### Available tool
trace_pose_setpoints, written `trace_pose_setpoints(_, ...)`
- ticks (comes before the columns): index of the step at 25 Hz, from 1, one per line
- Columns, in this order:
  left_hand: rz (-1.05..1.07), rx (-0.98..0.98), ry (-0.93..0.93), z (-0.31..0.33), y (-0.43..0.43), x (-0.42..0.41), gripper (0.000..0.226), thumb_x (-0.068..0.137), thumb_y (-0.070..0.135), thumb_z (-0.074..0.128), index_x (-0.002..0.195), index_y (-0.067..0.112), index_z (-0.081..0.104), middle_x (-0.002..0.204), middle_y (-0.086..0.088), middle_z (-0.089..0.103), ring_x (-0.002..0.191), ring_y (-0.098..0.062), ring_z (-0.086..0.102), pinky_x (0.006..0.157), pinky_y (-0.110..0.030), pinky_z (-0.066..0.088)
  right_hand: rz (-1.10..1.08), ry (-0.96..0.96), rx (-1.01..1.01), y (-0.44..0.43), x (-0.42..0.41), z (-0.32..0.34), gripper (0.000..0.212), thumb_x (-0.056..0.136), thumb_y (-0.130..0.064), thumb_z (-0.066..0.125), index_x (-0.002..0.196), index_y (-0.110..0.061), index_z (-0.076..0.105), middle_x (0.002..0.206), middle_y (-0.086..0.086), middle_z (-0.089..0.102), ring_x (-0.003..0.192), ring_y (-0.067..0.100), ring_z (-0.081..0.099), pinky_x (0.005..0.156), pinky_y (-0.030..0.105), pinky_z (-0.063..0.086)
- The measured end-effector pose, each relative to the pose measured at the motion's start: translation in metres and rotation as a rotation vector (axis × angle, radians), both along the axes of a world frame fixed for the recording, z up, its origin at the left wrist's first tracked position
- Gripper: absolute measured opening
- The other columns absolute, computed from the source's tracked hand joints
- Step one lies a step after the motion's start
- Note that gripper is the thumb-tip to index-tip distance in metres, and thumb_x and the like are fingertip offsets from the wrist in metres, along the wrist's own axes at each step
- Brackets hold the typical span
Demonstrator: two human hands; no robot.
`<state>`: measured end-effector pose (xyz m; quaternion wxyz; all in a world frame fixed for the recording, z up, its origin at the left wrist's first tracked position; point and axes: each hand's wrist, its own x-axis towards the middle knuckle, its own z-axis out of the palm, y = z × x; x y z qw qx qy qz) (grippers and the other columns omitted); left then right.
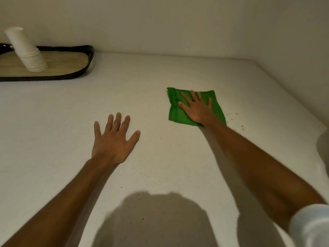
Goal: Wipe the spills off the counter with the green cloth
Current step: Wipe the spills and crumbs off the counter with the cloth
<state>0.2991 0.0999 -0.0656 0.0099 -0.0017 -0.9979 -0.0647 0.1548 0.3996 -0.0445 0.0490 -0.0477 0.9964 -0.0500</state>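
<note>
A green cloth (216, 106) lies flat on the white counter (62, 113), right of centre. My right hand (196, 108) presses down on it with fingers spread, palm flat. Small dark crumbs (235, 117) are scattered on the counter just right of the cloth, and a few specks (121, 187) lie nearer to me. My left hand (114, 139) rests flat on the bare counter to the left of the cloth, fingers apart, holding nothing.
A black-rimmed tray (74, 75) with a woven base sits at the back left, bearing a leaning stack of white paper cups (26, 50). Walls close the counter at the back and right. My head's shadow falls on the near counter.
</note>
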Motion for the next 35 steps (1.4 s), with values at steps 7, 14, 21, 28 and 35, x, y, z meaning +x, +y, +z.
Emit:
trace_pose_setpoints(7, -0.004, -0.007, -0.001, 0.005, 0.002, 0.002, 0.081, 0.088, 0.073, -0.002, 0.156, 0.030, -0.001, 0.166, 0.000, -0.007, 0.153, -0.021, -0.010, 0.120, -0.058, -0.004, 0.320, 0.013, 0.052, -0.038, 0.109, -0.001, 0.072, 0.095, -0.075, 0.003, 0.160, -0.045, -0.004, 0.169, 0.005, -0.014, 0.156, 0.030, -0.011, 0.117, 0.069, -0.011)
trace_pose_setpoints(14, -0.011, -0.013, -0.008, 0.007, 0.003, 0.004, 0.079, 0.089, 0.072, -0.004, 0.156, 0.030, -0.004, 0.165, 0.000, -0.010, 0.152, -0.021, -0.012, 0.120, -0.057, -0.006, 0.765, 0.125, 0.092, 0.036, 0.173, -0.010, 0.060, 0.101, -0.064, 0.002, 0.158, -0.048, -0.006, 0.171, -0.002, -0.005, 0.157, 0.025, -0.007, 0.121, 0.057, -0.014)
trace_pose_setpoints(21, -0.002, -0.016, -0.001, 0.005, 0.003, 0.004, 0.080, 0.087, 0.074, -0.004, 0.156, 0.032, -0.004, 0.165, 0.002, -0.011, 0.152, -0.020, -0.012, 0.121, -0.056, -0.005, -0.124, 0.004, -0.015, 0.036, 0.007, 0.005, 0.070, 0.099, -0.069, 0.005, 0.162, -0.039, 0.004, 0.171, 0.005, -0.004, 0.157, 0.028, -0.005, 0.118, 0.069, -0.006)
trace_pose_setpoints(28, 0.011, -0.006, 0.043, 0.014, 0.012, 0.001, 0.077, 0.093, 0.063, 0.011, 0.155, 0.019, 0.018, 0.165, -0.008, 0.013, 0.152, -0.026, 0.010, 0.120, -0.055, 0.012, 0.402, 0.071, -0.026, -0.011, 0.148, -0.013, 0.060, 0.102, -0.061, 0.001, 0.160, -0.045, 0.001, 0.170, 0.002, -0.008, 0.157, 0.026, -0.009, 0.120, 0.065, -0.008)
trace_pose_setpoints(35, -0.154, 0.096, -0.016, 0.012, 0.073, -0.024, 0.073, 0.093, 0.066, 0.008, 0.156, 0.031, 0.001, 0.166, -0.001, -0.004, 0.153, -0.020, -0.006, 0.122, -0.054, -0.002, 0.421, 0.060, 0.004, 0.078, 0.167, -0.012, 0.057, 0.101, -0.063, -0.004, 0.157, -0.052, -0.005, 0.170, -0.010, -0.012, 0.155, 0.017, -0.016, 0.118, 0.062, -0.018)
